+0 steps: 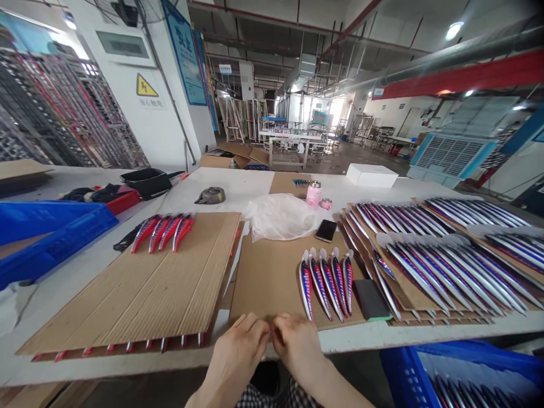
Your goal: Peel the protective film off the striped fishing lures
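My left hand (243,344) and my right hand (298,343) meet at the table's front edge, fingertips curled in and almost touching. Both are closed; whatever they may pinch is hidden behind the fingers. Just beyond them lies a flat cardboard sheet (267,277). On its right part, close to my right hand, several fishing lures (325,283) with purple, red and silver stripes and clear lips lie side by side. A black block with a green edge (372,300) sits right of these lures.
Left, stacked cardboard (178,283) bears several red lures (164,232). Right, layered cardboard carries rows of silver-purple lures (420,275). Behind are a plastic bag (280,218), a phone (326,230) and a pink can (313,194). Blue crates stand left (55,232) and lower right (408,374).
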`<state>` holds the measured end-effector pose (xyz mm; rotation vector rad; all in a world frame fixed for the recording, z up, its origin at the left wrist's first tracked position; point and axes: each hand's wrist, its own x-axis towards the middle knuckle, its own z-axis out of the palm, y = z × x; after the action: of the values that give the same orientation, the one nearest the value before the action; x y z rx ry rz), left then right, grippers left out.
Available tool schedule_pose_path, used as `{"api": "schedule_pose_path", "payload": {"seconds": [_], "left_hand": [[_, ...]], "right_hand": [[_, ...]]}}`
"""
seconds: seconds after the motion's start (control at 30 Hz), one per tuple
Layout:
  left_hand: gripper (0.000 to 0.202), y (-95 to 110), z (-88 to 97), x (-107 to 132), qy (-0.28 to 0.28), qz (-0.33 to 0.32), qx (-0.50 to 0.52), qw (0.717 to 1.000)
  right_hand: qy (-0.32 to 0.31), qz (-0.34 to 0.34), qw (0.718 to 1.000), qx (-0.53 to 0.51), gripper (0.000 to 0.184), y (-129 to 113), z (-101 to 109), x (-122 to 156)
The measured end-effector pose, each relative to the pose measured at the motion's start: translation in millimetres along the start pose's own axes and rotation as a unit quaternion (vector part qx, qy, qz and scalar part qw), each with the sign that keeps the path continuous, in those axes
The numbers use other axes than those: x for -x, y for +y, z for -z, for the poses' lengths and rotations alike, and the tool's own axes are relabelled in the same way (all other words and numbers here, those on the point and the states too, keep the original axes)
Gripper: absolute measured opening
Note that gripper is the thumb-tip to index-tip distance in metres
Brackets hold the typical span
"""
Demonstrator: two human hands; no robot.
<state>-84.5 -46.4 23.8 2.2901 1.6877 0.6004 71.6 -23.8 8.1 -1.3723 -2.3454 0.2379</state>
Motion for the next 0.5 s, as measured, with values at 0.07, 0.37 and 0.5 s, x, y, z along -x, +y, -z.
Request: {"api": "schedule_pose_path", "payload": {"seconds": [0.07,0.37,0.5], "left_hand": [[0.020,0.0,2.3,-1.0,-0.007,0.007,0.006,1.000],[0.017,-5.5,1.0,3.1,0.014,0.049,0.122,0.991],[0.015,-9.0,-0.9,2.9,0.051,0.080,0.248,0.964]], "right_hand": [[0.004,0.006,1.000,0.003,0.016,0.0,-0.9,-1.5],[0.034,0.047,0.998,0.011,0.018,-0.1,-9.0,-6.2],[0.049,0.053,0.997,-0.014,0.017,-1.3,-6.3,-8.6]]}}
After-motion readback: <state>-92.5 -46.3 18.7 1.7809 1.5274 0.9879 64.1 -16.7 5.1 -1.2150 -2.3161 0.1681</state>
